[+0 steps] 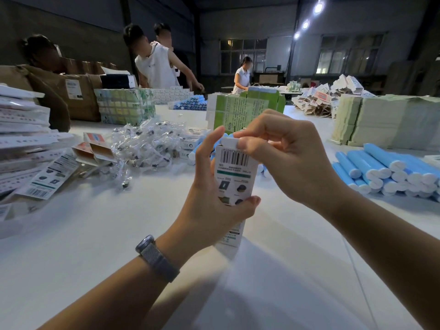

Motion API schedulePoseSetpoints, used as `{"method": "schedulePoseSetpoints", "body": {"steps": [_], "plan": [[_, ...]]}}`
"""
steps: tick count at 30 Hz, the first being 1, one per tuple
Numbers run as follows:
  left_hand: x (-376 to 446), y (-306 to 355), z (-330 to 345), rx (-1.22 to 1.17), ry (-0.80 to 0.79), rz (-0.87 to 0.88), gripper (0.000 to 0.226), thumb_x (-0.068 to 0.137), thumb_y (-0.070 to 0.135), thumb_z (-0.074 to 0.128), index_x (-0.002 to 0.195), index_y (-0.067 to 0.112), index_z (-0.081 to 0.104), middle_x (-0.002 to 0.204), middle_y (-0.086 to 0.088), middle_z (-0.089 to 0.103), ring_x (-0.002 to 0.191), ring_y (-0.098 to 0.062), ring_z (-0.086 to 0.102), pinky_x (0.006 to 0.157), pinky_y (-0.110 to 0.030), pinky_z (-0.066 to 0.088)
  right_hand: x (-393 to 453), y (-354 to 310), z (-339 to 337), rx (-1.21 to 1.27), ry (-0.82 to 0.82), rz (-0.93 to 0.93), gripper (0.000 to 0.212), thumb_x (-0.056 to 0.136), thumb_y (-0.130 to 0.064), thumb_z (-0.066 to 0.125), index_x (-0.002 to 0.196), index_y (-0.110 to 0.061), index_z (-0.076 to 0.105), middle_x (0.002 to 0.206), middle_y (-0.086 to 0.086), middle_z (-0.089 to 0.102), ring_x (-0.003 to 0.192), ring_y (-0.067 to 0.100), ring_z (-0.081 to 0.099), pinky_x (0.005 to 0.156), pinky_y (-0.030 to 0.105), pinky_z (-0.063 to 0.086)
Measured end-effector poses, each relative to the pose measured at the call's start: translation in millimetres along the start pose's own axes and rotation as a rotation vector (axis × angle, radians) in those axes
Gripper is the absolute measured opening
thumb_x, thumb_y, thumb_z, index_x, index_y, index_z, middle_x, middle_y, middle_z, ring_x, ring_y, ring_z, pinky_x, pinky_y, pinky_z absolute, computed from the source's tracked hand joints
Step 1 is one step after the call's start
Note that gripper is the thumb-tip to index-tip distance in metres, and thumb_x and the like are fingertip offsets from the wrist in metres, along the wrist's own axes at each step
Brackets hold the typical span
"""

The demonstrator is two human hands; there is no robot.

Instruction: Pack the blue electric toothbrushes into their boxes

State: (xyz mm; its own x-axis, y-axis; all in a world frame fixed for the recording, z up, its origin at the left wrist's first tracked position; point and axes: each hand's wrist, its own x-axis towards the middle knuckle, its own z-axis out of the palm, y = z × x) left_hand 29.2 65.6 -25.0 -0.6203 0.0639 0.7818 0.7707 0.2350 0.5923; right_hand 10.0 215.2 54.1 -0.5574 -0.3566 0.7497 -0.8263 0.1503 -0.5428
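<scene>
1. Box (234, 177) upright in your left hand (214, 198), fingers wrapped round it; barcode faces you, small print unreadable.
2. Your right hand (285, 158) pinches the top flap (229, 141).
3. Blue toothbrushes (385, 172) stacked right of your fingers; bagged heads (145, 144) left.
4. Bare table (95, 234) below your wrists.

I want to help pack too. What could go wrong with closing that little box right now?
The box is held in the air by the left hand alone, so it might slip while the right hand pushes on the top flap. That flap could also bend or crease if pushed crooked. The pile of blue toothbrush handles on the table looks round and might roll if bumped.
</scene>
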Motion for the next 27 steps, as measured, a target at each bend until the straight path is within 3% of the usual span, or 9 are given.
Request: {"method": "schedulePoseSetpoints", "body": {"steps": [2, 6, 10, 15, 18, 20, 23, 27], "plan": [[-0.3, 0.3, -0.1, 0.015, 0.002, 0.010, 0.109, 0.073, -0.002, 0.078, 0.139, 0.060, 0.018, 0.113, 0.035, 0.054, 0.100, -0.004, 0.064, 0.074, -0.018, 0.056, 0.1, -0.8, 0.2, 0.003, 0.003, 0.004, 0.011, 0.086, -0.025, 0.063, 0.079, -0.021, 0.070, 0.085, -0.004, 0.060, 0.091, 0.022, 0.062, 0.071, 0.042, 0.057], [-0.2, 1.2, 0.3, 0.041, 0.012, 0.011, 0.110, 0.073, 0.001, 0.077, 0.139, 0.064, 0.015, 0.119, 0.036, 0.050, 0.109, -0.007, 0.062, 0.079, -0.018, 0.055, -0.3, -4.1, 1.4, -0.072, 0.026, -0.018, 0.013, 0.089, -0.024, 0.065, 0.085, -0.015, 0.073, 0.085, -0.008, 0.057, 0.087, 0.012, 0.058, 0.066, 0.021, 0.048], [-0.4, 2.9, 1.6, 0.016, 0.015, 0.015, 0.112, 0.073, 0.011, 0.074, 0.145, 0.062, 0.005, 0.131, 0.020, 0.050, 0.115, -0.016, 0.062, 0.083, -0.018, 0.054, -3.6, -10.1, 5.1, -0.240, 0.060, -0.111, 0.017, 0.090, -0.027, 0.063, 0.090, -0.016, 0.077, 0.086, -0.007, 0.061, 0.084, 0.015, 0.060, 0.062, 0.034, 0.053], [-0.1, -2.0, 1.5, 0.061, 0.009, 0.024, 0.116, 0.073, 0.001, 0.072, 0.151, 0.044, -0.002, 0.119, 0.030, 0.052, 0.108, -0.016, 0.065, 0.081, -0.020, 0.054, -8.4, -5.2, 9.8, -0.369, 0.062, -0.205, 0.029, 0.096, -0.032, 0.056, 0.109, -0.015, 0.076, 0.097, -0.007, 0.063, 0.087, 0.016, 0.062, 0.059, 0.040, 0.052], [-0.2, -3.6, 0.2, 0.048, 0.023, 0.030, 0.116, 0.070, -0.008, 0.071, 0.149, 0.047, 0.006, 0.120, 0.037, 0.052, 0.106, -0.009, 0.067, 0.080, -0.018, 0.055, -12.2, 2.7, 14.1, -0.330, 0.058, -0.177, 0.031, 0.095, -0.030, 0.058, 0.119, -0.017, 0.072, 0.108, -0.007, 0.061, 0.090, 0.018, 0.063, 0.062, 0.042, 0.053], [-0.3, -3.2, -0.3, 0.039, 0.036, 0.034, 0.112, 0.071, -0.008, 0.072, 0.146, 0.047, 0.011, 0.123, 0.037, 0.052, 0.107, -0.009, 0.068, 0.081, -0.018, 0.055, -13.8, 6.0, 16.8, -0.262, 0.050, -0.148, 0.030, 0.094, -0.026, 0.060, 0.121, -0.017, 0.070, 0.110, -0.006, 0.059, 0.090, 0.019, 0.062, 0.062, 0.036, 0.054], [0.5, -3.4, -1.0, 0.044, 0.056, 0.049, 0.100, 0.072, -0.007, 0.075, 0.137, 0.045, 0.019, 0.117, 0.036, 0.052, 0.102, -0.010, 0.068, 0.078, -0.018, 0.055, -12.7, 8.8, 17.0, -0.169, 0.034, -0.134, 0.027, 0.092, -0.020, 0.063, 0.118, -0.015, 0.071, 0.107, -0.003, 0.059, 0.095, 0.011, 0.060, 0.065, 0.013, 0.047], [2.1, -2.2, -0.9, 0.023, 0.052, 0.039, 0.086, 0.077, -0.007, 0.075, 0.132, 0.033, 0.022, 0.113, 0.034, 0.055, 0.099, -0.009, 0.068, 0.079, -0.019, 0.055, -12.5, 12.3, 16.7, -0.136, 0.009, -0.117, 0.026, 0.093, -0.018, 0.063, 0.117, -0.015, 0.071, 0.108, -0.006, 0.057, 0.102, 0.008, 0.058, 0.072, 0.011, 0.044]]}}
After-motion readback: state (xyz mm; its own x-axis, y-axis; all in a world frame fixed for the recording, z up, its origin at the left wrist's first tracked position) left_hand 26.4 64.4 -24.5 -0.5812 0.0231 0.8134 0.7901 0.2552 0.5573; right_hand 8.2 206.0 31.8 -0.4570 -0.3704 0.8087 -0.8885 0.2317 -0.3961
